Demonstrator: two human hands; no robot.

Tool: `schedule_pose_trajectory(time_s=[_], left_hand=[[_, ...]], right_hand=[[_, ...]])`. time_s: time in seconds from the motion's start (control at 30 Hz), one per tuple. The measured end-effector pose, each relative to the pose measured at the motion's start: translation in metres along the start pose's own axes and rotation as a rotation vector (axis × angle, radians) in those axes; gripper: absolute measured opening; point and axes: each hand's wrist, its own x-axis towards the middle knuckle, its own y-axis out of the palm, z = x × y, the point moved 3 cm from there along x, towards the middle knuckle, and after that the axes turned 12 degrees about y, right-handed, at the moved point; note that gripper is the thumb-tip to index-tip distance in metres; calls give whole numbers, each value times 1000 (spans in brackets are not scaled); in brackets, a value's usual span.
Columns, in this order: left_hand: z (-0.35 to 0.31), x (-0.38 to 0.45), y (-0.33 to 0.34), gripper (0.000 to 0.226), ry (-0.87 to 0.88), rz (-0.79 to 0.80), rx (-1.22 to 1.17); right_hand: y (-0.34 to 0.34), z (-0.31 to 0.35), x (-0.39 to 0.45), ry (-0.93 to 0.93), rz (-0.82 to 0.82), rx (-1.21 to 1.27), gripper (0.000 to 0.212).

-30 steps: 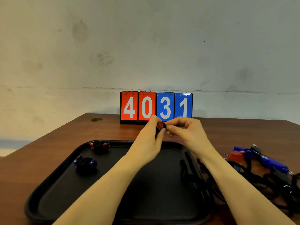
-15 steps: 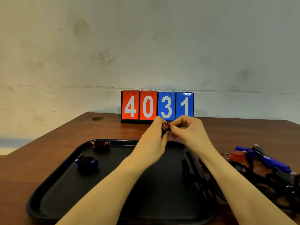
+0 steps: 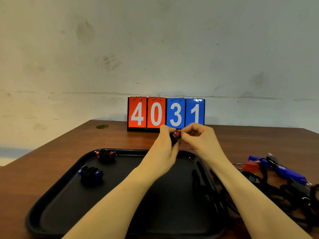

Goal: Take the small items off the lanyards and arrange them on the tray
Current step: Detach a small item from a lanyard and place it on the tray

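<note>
Both hands pinch one small red item above the tray's far edge.

Left hand (image 3: 164, 152) and right hand (image 3: 201, 140) each keep a clenched grip on the red item (image 3: 177, 134); two bundled items (image 3: 91, 174) lie on the black tray (image 3: 51, 195), lanyards (image 3: 284, 183) heaped on the bench (image 3: 43, 161) right, scoreboard (image 3: 165, 113) behind.

1. The left hand (image 3: 162, 152) and right hand (image 3: 201, 140) pinched a small red item (image 3: 177, 134) between their fingertips.
2. The black tray (image 3: 57, 190) lay below both hands.
3. The lanyards (image 3: 283, 190) lay tangled right of the right hand.
4. The scoreboard (image 3: 165, 113) stood just behind the hands.

Black tray (image 3: 57, 192), brown table (image 3: 51, 152), red-and-blue number cards (image 3: 166, 112).
</note>
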Motion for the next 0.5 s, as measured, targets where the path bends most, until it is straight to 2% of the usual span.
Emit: schedule_pose_trajectory(time_s=[0.13,0.33,0.5], left_hand=[[2,0,-3,28,47,-25,14],[2,1,-6,30,107,-23,147],[3,1,-11,23,57,-62,48]], right_hand=[[1,5,-2,-34,87,-10,12],[-1,6,-3,-67,110,-15,14],[-4,7,-2,-115,157,-63,6]])
